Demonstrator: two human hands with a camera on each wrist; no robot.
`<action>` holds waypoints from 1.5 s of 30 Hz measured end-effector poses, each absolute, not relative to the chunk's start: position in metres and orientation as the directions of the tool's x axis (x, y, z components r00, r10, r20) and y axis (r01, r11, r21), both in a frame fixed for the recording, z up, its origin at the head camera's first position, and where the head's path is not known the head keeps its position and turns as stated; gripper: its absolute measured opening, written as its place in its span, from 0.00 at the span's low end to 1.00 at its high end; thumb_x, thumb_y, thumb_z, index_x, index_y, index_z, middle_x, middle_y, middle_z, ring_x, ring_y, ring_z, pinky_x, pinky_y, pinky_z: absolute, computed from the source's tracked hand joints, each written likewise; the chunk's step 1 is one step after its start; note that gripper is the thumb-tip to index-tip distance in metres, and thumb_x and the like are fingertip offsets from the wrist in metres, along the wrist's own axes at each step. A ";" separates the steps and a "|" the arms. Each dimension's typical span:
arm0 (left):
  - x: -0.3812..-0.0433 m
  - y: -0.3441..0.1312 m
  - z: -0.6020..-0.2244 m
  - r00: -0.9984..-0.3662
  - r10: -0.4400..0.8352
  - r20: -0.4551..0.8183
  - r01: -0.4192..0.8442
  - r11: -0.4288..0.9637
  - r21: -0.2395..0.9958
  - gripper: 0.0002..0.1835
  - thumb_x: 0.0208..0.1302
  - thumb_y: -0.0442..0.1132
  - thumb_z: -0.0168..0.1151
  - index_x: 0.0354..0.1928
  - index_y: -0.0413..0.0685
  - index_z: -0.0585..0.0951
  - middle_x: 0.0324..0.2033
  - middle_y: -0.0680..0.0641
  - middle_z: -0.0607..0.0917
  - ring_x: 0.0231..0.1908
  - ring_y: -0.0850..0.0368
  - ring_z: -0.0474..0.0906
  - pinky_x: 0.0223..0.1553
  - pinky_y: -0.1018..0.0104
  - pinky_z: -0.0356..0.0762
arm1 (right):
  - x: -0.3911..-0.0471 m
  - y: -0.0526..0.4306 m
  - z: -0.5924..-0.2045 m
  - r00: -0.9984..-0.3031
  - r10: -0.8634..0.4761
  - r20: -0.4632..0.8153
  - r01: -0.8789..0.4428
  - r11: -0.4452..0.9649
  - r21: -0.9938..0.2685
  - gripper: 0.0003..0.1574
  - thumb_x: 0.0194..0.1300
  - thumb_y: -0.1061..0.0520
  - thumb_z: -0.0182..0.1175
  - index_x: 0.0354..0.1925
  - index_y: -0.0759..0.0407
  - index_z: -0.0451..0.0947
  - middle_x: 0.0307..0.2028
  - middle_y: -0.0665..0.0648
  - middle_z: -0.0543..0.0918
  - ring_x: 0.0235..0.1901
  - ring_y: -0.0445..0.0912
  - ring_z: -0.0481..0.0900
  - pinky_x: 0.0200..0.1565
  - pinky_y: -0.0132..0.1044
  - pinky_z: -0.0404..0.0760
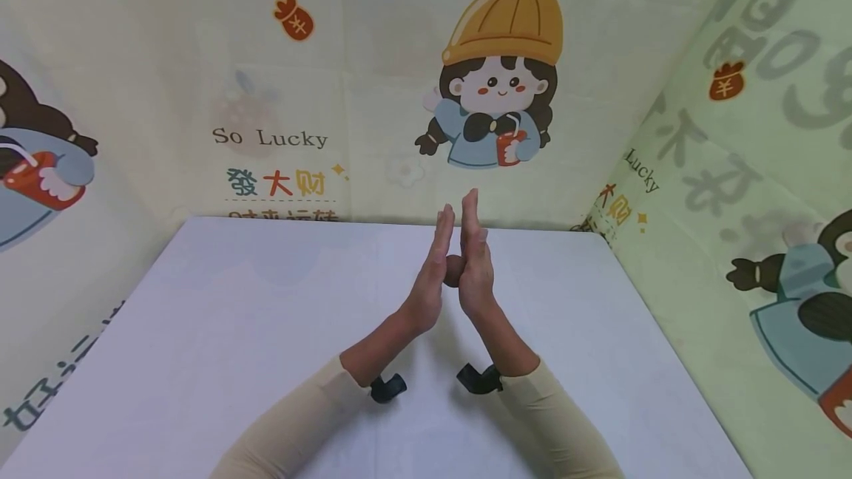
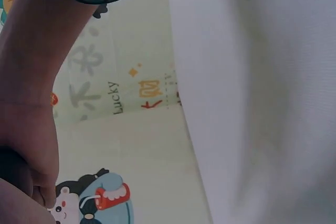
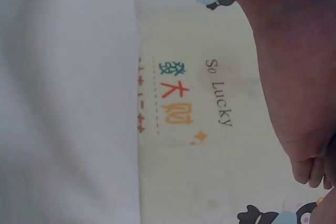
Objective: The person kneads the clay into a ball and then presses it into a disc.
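A small round brown ball (image 1: 455, 270) is held between two upright palms above the white table. My left hand (image 1: 429, 279) presses it from the left, fingers straight and pointing away. From the other side my right hand (image 1: 475, 265) presses with its fingers likewise straight. Between the fingertips a narrow gap shows. In the left wrist view the ball (image 2: 13, 171) appears as a dark round shape at the left edge, partly covered by the hands. The right wrist view catches the hands at its right side, with the ball mostly cut off.
The white tabletop (image 1: 266, 331) spreads beneath both arms. Pale cloth walls (image 1: 373, 94) with cartoon prints stand behind and at the sides. A black wrist camera mount (image 1: 388, 389) sits below the left wrist, and another mount (image 1: 479, 379) below the right.
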State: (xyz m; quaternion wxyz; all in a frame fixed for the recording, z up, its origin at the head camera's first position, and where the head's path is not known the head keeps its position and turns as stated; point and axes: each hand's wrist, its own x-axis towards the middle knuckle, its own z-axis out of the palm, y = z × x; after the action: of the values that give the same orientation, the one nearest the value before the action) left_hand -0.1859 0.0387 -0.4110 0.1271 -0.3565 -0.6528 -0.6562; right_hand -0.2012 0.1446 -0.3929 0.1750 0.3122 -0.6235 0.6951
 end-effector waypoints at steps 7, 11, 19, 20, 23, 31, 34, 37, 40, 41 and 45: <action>-0.189 0.036 -0.404 -0.717 0.266 0.645 0.635 -0.132 0.761 0.37 0.84 0.56 0.22 0.85 0.45 0.39 0.85 0.49 0.38 0.82 0.58 0.28 0.77 0.40 0.28 | -0.198 0.140 -0.406 -0.784 -0.146 0.603 -0.586 -0.148 -0.797 0.45 0.85 0.33 0.25 0.85 0.57 0.38 0.84 0.48 0.44 0.82 0.43 0.41 0.78 0.43 0.44; -0.193 0.035 -0.401 -0.713 0.256 0.653 0.645 -0.126 0.754 0.38 0.83 0.58 0.22 0.85 0.46 0.39 0.85 0.48 0.38 0.82 0.59 0.28 0.76 0.39 0.28 | -0.195 0.136 -0.411 -0.785 -0.144 0.603 -0.586 -0.144 -0.797 0.46 0.85 0.32 0.25 0.85 0.57 0.38 0.84 0.49 0.45 0.82 0.44 0.42 0.78 0.45 0.44; -0.197 0.032 -0.400 -0.715 0.251 0.652 0.643 -0.129 0.755 0.37 0.83 0.57 0.22 0.85 0.49 0.38 0.84 0.49 0.36 0.81 0.60 0.27 0.76 0.38 0.25 | -0.190 0.131 -0.414 -0.782 -0.132 0.610 -0.592 -0.149 -0.792 0.47 0.85 0.32 0.25 0.85 0.59 0.39 0.84 0.51 0.46 0.82 0.46 0.44 0.78 0.50 0.46; -0.197 0.032 -0.400 -0.716 0.255 0.651 0.640 -0.134 0.757 0.37 0.83 0.57 0.22 0.85 0.49 0.38 0.84 0.49 0.36 0.81 0.60 0.27 0.76 0.38 0.26 | -0.190 0.130 -0.414 -0.779 -0.123 0.615 -0.598 -0.146 -0.788 0.46 0.85 0.33 0.26 0.85 0.59 0.39 0.84 0.53 0.47 0.82 0.47 0.44 0.78 0.49 0.47; -0.197 0.031 -0.401 -0.717 0.264 0.645 0.634 -0.138 0.761 0.38 0.83 0.59 0.21 0.85 0.49 0.37 0.84 0.51 0.36 0.81 0.61 0.26 0.76 0.39 0.26 | -0.189 0.128 -0.414 -0.765 -0.093 0.637 -0.624 -0.136 -0.769 0.44 0.87 0.37 0.29 0.84 0.62 0.41 0.83 0.56 0.49 0.82 0.52 0.46 0.75 0.40 0.57; -0.198 0.023 -0.398 -0.761 0.203 0.616 0.639 0.072 0.766 0.48 0.78 0.73 0.25 0.85 0.46 0.44 0.85 0.48 0.43 0.82 0.55 0.30 0.75 0.32 0.34 | -0.190 0.132 -0.418 -0.775 -0.076 0.628 -0.626 -0.053 -0.778 0.36 0.88 0.57 0.41 0.84 0.62 0.44 0.81 0.57 0.56 0.40 0.41 0.81 0.30 0.25 0.69; -0.199 0.018 -0.398 -0.780 0.177 0.600 0.626 0.222 0.748 0.48 0.78 0.72 0.27 0.85 0.45 0.47 0.84 0.48 0.46 0.82 0.49 0.32 0.75 0.31 0.36 | -0.194 0.140 -0.423 -0.816 -0.088 0.572 -0.573 -0.008 -0.819 0.39 0.86 0.60 0.45 0.85 0.58 0.42 0.59 0.67 0.83 0.19 0.39 0.59 0.24 0.29 0.63; -0.201 0.012 -0.399 -0.784 0.195 0.590 0.617 0.356 0.702 0.47 0.79 0.71 0.29 0.85 0.44 0.49 0.84 0.47 0.46 0.82 0.47 0.32 0.75 0.31 0.36 | -0.197 0.151 -0.429 -0.866 -0.113 0.487 -0.497 0.103 -0.861 0.42 0.86 0.55 0.49 0.85 0.52 0.41 0.38 0.64 0.81 0.17 0.40 0.58 0.23 0.30 0.62; -0.203 0.006 -0.400 -0.792 0.224 0.568 0.596 0.491 0.636 0.46 0.79 0.68 0.35 0.84 0.42 0.52 0.84 0.43 0.47 0.82 0.47 0.32 0.75 0.31 0.38 | -0.199 0.163 -0.435 -0.916 -0.161 0.368 -0.400 0.282 -0.872 0.45 0.85 0.49 0.52 0.85 0.54 0.41 0.66 0.64 0.75 0.23 0.45 0.74 0.29 0.32 0.73; -0.203 0.004 -0.400 -0.797 0.236 0.555 0.583 0.538 0.609 0.45 0.79 0.67 0.37 0.83 0.41 0.54 0.83 0.41 0.48 0.82 0.45 0.33 0.75 0.30 0.39 | -0.200 0.167 -0.438 -0.928 -0.181 0.325 -0.370 0.352 -0.860 0.46 0.84 0.47 0.52 0.85 0.56 0.42 0.77 0.62 0.63 0.34 0.50 0.82 0.37 0.35 0.79; -0.205 -0.004 -0.404 -0.835 0.269 0.480 0.512 0.699 0.498 0.43 0.77 0.62 0.46 0.82 0.39 0.59 0.81 0.36 0.54 0.81 0.37 0.41 0.74 0.30 0.44 | -0.202 0.179 -0.451 -0.952 -0.260 0.161 -0.293 0.632 -0.717 0.48 0.82 0.46 0.56 0.83 0.66 0.47 0.83 0.67 0.39 0.80 0.67 0.46 0.71 0.61 0.64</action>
State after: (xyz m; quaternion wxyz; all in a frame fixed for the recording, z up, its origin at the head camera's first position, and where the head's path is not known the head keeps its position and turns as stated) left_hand -0.2053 -0.0036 -0.4035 0.1889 -0.2167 -0.9022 -0.3216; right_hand -0.2022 0.1786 -0.4505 0.0210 0.1531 -0.9031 0.4006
